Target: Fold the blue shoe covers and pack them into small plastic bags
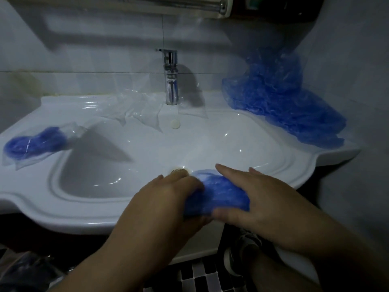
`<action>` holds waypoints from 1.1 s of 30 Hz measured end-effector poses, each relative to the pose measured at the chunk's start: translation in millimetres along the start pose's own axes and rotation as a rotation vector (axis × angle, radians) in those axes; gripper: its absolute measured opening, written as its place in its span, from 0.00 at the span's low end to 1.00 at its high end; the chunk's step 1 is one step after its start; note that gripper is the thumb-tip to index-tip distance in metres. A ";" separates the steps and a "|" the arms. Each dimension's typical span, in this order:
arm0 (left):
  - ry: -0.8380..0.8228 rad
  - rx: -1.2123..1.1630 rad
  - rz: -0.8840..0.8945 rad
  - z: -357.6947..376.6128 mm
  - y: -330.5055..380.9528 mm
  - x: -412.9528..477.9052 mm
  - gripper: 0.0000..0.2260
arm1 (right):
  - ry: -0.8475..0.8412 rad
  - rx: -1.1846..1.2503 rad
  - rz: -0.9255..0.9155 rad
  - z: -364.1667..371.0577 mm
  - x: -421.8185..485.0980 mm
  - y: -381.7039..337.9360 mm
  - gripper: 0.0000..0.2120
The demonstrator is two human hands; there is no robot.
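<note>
A crumpled blue shoe cover [216, 194] lies on the front rim of the white sink [63, 209], between my two hands. My left hand [168, 197] grips its left end with curled fingers. My right hand [250, 192] presses on its right side, fingers fairly straight, thumb under the cover's lower edge. A big heap of loose blue shoe covers [282, 102] sits at the back right corner. On the left rim lies a small clear bag holding blue covers [31, 144]. Several empty clear plastic bags [134, 108] lie behind the basin, left of the tap.
A chrome tap [171, 76] stands at the back centre, with a drain [179, 170] in the basin just beyond my left hand. Tiled wall rises behind. Below the sink are a dark-and-white tiled floor [200, 275] and a shoe [242, 249].
</note>
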State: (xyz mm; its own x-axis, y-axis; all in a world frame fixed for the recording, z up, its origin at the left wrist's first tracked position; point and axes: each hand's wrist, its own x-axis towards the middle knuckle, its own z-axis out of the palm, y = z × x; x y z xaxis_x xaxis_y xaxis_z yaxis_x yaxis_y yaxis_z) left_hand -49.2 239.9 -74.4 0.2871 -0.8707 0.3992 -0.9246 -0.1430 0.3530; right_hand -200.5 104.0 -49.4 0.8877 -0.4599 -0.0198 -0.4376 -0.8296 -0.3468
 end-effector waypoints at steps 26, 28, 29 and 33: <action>0.005 -0.184 -0.461 -36.1 -26.1 4.5 0.14 | 0.423 0.331 0.125 7.6 17.0 11.1 0.13; 0.043 -0.114 -0.462 -35.5 -28.1 5.3 0.19 | 0.433 0.250 0.147 9.3 18.9 6.4 0.14; 0.054 -0.090 -0.463 -35.7 -30.0 6.1 0.20 | 0.435 0.210 0.151 10.0 19.8 3.7 0.14; 0.071 -0.090 -0.506 -39.8 -40.0 6.5 0.21 | 0.426 0.128 0.167 10.8 20.9 -5.8 0.13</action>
State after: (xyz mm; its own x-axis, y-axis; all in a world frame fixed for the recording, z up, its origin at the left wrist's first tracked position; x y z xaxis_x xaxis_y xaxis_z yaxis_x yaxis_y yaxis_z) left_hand -0.3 258.7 -52.2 0.7121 -0.6684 0.2147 -0.6412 -0.4947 0.5867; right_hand -177.9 102.6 -58.0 0.6573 -0.6950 0.2915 -0.5246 -0.6996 -0.4852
